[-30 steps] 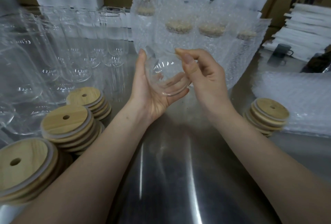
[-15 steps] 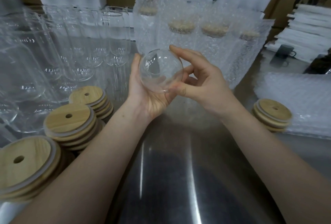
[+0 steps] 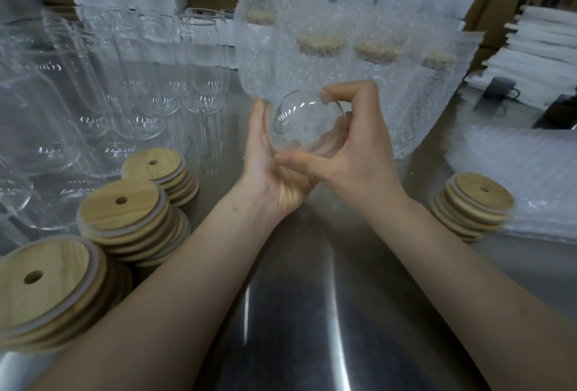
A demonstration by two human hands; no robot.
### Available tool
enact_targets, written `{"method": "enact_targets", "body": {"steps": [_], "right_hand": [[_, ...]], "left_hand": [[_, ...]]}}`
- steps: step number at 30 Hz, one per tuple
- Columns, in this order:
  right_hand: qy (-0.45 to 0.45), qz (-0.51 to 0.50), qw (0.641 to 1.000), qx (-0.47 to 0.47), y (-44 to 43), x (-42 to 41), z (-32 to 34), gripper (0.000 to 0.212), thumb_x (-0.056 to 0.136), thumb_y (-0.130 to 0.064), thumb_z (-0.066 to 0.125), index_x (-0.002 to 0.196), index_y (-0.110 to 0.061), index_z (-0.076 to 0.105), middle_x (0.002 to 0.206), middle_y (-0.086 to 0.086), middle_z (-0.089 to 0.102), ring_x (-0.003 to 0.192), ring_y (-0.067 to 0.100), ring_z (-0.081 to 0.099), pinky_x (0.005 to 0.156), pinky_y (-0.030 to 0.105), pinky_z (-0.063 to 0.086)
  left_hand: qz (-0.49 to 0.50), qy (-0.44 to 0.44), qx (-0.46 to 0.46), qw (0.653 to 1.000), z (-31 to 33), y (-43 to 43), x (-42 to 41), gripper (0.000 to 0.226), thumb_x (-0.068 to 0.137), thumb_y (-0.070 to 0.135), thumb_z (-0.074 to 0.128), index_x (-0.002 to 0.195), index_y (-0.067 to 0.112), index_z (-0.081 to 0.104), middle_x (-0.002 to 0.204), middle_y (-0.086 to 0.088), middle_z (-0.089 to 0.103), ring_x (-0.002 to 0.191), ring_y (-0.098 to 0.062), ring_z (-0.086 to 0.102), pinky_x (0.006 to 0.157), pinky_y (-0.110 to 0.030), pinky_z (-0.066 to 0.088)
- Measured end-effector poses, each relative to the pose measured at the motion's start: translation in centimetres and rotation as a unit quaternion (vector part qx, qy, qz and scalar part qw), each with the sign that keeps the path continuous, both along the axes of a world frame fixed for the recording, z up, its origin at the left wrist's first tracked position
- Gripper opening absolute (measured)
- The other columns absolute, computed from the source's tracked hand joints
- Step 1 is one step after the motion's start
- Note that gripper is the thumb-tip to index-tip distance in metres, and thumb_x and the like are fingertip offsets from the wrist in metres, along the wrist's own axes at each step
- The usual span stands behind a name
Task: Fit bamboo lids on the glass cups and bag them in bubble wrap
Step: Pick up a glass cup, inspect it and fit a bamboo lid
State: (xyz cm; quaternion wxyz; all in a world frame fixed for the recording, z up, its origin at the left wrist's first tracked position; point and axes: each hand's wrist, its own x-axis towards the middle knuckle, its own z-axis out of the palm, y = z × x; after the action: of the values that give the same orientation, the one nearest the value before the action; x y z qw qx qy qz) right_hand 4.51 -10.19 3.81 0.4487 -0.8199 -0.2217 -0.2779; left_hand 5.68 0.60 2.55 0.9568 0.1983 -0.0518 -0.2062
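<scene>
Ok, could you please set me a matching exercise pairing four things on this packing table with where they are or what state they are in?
Things
1. tilted glass cup
2. lidded cups
3. lone bamboo lid stack
4. unlidded glass cups

Places or states
A. in bubble-wrap bags, at the back
B. on the right, beside the bubble-wrap pile
C. gripped by the left hand and right hand
D. standing at the left

Pairs: 1-C, 2-A, 3-B, 4-D

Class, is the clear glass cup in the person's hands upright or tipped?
Tipped: the clear glass cup lies sideways, round end facing the camera.
</scene>
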Motion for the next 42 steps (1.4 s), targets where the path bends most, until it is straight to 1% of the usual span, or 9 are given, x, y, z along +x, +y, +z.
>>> {"method": "enact_targets", "body": {"steps": [8, 14, 21, 27, 30, 33, 34, 38, 42], "right_hand": [[0.021, -0.017, 0.995, 0.098, 0.0, 0.3, 0.0, 0.041, 0.068, -0.066, 0.063, 0.09, -0.038, 0.043, 0.106, -0.008, 0.062, 0.082, 0.007, 0.055, 0.074, 0.025, 0.044], [-0.014, -0.007, 0.993, 0.113, -0.2, 0.6, 0.0, 0.018, 0.089, -0.052, 0.048, 0.083, -0.035, 0.043, 0.09, -0.009, 0.06, 0.085, 0.024, 0.063, 0.074, 0.04, 0.05], [-0.014, 0.031, 0.992, 0.118, -0.7, 1.5, -0.6, 0.025, 0.099, -0.032, 0.039, 0.087, -0.013, 0.048, 0.092, 0.025, 0.062, 0.084, 0.036, 0.061, 0.079, 0.033, 0.047], [-0.006, 0.061, 0.99, 0.129, -0.6, 1.6, -0.7, 0.017, 0.1, -0.019, 0.037, 0.09, -0.026, 0.05, 0.099, 0.001, 0.063, 0.094, 0.012, 0.062, 0.085, 0.023, 0.047], [0.021, 0.079, 0.987, 0.136, -0.7, 1.6, -1.0, 0.019, 0.1, -0.02, 0.036, 0.096, -0.029, 0.052, 0.101, -0.003, 0.063, 0.094, 0.026, 0.066, 0.088, 0.043, 0.052], [0.046, 0.076, 0.987, 0.131, -0.7, 1.7, -1.2, 0.021, 0.098, -0.02, 0.035, 0.098, -0.031, 0.053, 0.1, 0.001, 0.067, 0.095, 0.028, 0.068, 0.09, 0.053, 0.051], [0.047, 0.061, 0.989, 0.124, -0.7, 1.7, -1.2, 0.022, 0.097, -0.02, 0.035, 0.096, -0.033, 0.052, 0.102, 0.002, 0.067, 0.095, 0.028, 0.068, 0.089, 0.052, 0.052], [0.056, -0.04, 0.996, 0.052, -1.4, 1.8, -0.8, 0.023, 0.086, -0.011, 0.043, 0.09, -0.029, 0.058, 0.089, -0.005, 0.069, 0.085, 0.017, 0.067, 0.082, 0.045, 0.053], [0.117, -0.163, 0.975, -0.098, -3.5, 2.0, 1.6, 0.022, 0.083, -0.011, 0.048, 0.079, -0.025, 0.064, 0.087, 0.0, 0.071, 0.087, 0.025, 0.064, 0.08, 0.041, 0.052]], "left_hand": [[0.015, -0.023, 0.06, 0.998, -0.1, -0.2, 0.0, 0.08, 0.094, 0.074, 0.027, 0.119, 0.003, 0.055, 0.092, -0.021, 0.073, 0.083, -0.029, 0.074, 0.061, -0.035, 0.061], [0.031, -0.033, 0.092, 0.995, 0.0, -0.3, -0.1, 0.085, 0.094, 0.074, 0.026, 0.144, 0.006, 0.038, 0.098, -0.024, 0.073, 0.086, -0.033, 0.074, 0.066, -0.039, 0.062], [0.068, -0.034, 0.124, 0.989, -0.7, -0.1, 0.7, 0.088, 0.092, 0.076, 0.027, 0.145, 0.006, 0.039, 0.117, -0.026, 0.067, 0.121, -0.039, 0.06, 0.091, -0.046, 0.056], [0.078, -0.057, 0.149, 0.984, -1.5, 0.5, 1.6, 0.09, 0.091, 0.077, 0.024, 0.116, 0.003, 0.069, 0.118, -0.02, 0.063, 0.12, -0.035, 0.049, 0.108, -0.04, 0.039], [0.088, -0.057, 0.142, 0.984, -1.3, 0.7, 1.7, 0.088, 0.091, 0.078, 0.025, 0.1, 0.006, 0.076, 0.119, -0.013, 0.051, 0.101, -0.024, 0.045, 0.098, -0.038, 0.034], [0.137, -0.039, 0.165, 0.976, -1.2, 0.9, 1.8, 0.085, 0.089, 0.077, 0.033, 0.139, 0.011, 0.049, 0.126, -0.003, 0.045, 0.069, -0.02, 0.069, 0.077, -0.04, 0.059], [0.159, -0.039, 0.182, 0.97, -1.2, 1.0, 1.8, 0.081, 0.089, 0.076, 0.034, 0.144, 0.017, 0.041, 0.12, -0.009, 0.062, 0.069, -0.022, 0.072, 0.073, -0.043, 0.061], [0.257, -0.036, 0.274, 0.926, -0.9, 1.3, 1.7, 0.047, 0.088, 0.07, 0.046, 0.12, 0.035, 0.046, 0.11, -0.015, 0.067, 0.078, -0.032, 0.074, 0.058, -0.046, 0.06], [0.34, -0.059, 0.335, 0.877, -1.4, 1.4, 1.9, 0.055, 0.093, 0.049, 0.057, 0.139, 0.032, 0.033, 0.108, -0.01, 0.068, 0.077, -0.028, 0.073, 0.055, -0.038, 0.058]]}}
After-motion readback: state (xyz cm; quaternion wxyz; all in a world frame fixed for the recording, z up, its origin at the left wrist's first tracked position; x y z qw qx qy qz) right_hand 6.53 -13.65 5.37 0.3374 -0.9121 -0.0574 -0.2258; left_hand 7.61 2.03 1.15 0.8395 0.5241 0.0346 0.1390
